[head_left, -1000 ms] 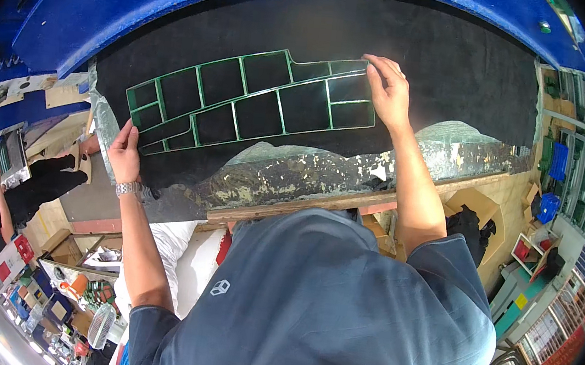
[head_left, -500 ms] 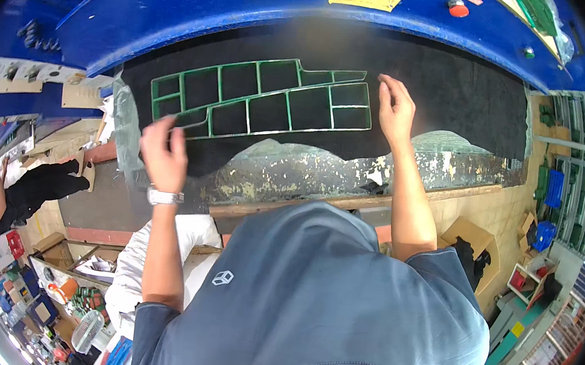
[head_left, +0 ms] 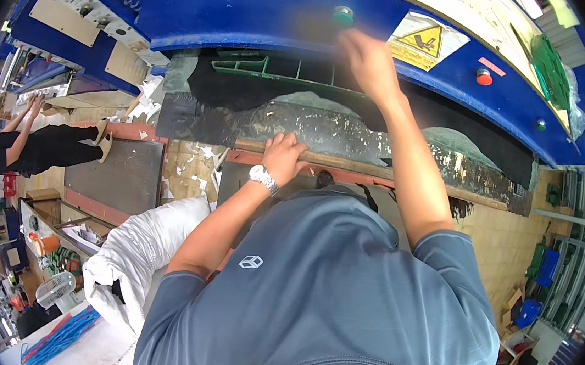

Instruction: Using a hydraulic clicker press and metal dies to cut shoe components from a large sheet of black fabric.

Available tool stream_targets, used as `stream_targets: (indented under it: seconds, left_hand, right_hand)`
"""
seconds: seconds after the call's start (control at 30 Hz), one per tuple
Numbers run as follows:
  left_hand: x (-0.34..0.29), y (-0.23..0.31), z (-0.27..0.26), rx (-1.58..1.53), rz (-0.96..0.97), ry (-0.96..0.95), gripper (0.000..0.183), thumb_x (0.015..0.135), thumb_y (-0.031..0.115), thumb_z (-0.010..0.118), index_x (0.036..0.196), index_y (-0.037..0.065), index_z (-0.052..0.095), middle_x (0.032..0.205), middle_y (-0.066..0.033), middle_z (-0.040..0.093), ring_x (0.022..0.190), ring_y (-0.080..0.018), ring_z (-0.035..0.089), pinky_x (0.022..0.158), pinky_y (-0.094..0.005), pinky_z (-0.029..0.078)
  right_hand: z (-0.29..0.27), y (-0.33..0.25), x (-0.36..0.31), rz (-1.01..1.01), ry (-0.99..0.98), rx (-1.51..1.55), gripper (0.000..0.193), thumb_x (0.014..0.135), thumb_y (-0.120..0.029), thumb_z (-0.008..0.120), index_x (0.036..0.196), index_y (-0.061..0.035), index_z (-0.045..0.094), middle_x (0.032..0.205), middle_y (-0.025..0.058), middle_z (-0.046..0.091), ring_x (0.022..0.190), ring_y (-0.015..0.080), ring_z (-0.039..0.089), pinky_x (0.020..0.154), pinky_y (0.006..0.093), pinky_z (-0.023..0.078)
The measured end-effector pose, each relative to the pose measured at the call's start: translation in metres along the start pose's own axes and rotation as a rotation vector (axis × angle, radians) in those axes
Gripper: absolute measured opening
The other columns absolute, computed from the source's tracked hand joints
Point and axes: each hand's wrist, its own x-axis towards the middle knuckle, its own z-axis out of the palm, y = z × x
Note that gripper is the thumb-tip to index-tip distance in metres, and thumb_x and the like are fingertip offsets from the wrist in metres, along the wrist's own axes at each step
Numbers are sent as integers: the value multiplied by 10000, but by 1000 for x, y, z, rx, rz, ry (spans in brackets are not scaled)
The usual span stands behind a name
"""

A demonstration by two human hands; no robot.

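Note:
At the blue press beam (head_left: 253, 18), my right hand (head_left: 371, 61) is raised, with its fingertips at the green push button (head_left: 343, 15). Blur hides how those fingers are bent and whether they touch the button. My left hand (head_left: 283, 159) rests on the front edge of the press bed (head_left: 326, 130), fingers spread and holding nothing; a metal watch circles that wrist. Beyond it, a green cutting die (head_left: 268, 73) with several compartments lies on black sheet material (head_left: 234, 91). The beam and my right arm cover much of the die.
A red button (head_left: 485, 76) and a yellow warning sign (head_left: 425, 41) are on the beam. White rolled material (head_left: 146, 253) lies by my left side. Another person (head_left: 46, 149) in dark clothes stands far left. Metal racking (head_left: 574, 212) stands at right.
My right hand has gone up from beside the die to the green button. My left hand has left the die's left end for the bed's front edge. The view has shifted.

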Motion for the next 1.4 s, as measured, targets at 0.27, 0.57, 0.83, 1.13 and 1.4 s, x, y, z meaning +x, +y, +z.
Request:
stream_targets:
  seconds: [0.27, 0.57, 0.83, 1.13, 1.4]
  left_hand:
    - [-3, -14, -9, 14, -22, 101, 363, 802, 250, 873, 1138, 149, 781, 1097, -76, 610, 1104, -317, 561, 948, -477, 465]
    - [3, -20, -12, 62, -21, 63, 386, 833, 262, 859, 1189, 152, 758, 1190, -97, 630, 1183, -345, 563, 1006, -495, 472]
    - [5, -21, -23, 75, -54, -37, 352, 873, 225, 812, 1214, 168, 747, 1279, -127, 605, 1266, -372, 544, 1048, -522, 475]
    - [9, -23, -26, 92, -34, 2, 303, 880, 201, 792, 1175, 148, 754, 1256, -164, 628, 1223, -394, 577, 1042, -517, 479]
    - [-40, -16, -19, 80, 17, -66, 325, 860, 210, 824, 1174, 150, 763, 1155, -116, 651, 1165, -369, 599, 983, -515, 508]
  right_hand:
    - [11, -26, -67, 293, -227, -52, 225, 1035, -211, 629, 949, -12, 687, 835, 205, 713, 827, 433, 707, 731, 471, 539]
    - [-4, 10, -226, 408, -484, -447, 419, 816, -365, 887, 1079, -57, 779, 1109, 169, 728, 1098, 390, 688, 945, 491, 552]
    - [21, 10, -239, 445, -320, -580, 352, 781, -278, 901, 1021, -64, 756, 1123, 141, 698, 1154, 373, 651, 973, 523, 517]
    - [23, 13, -232, 454, -314, -575, 330, 802, -231, 882, 1025, -32, 742, 1161, 201, 691, 1135, 410, 663, 952, 529, 538]
    - [5, 1, -251, 445, -590, -459, 363, 787, -294, 896, 959, -20, 730, 1021, 199, 722, 1017, 397, 694, 893, 499, 556]
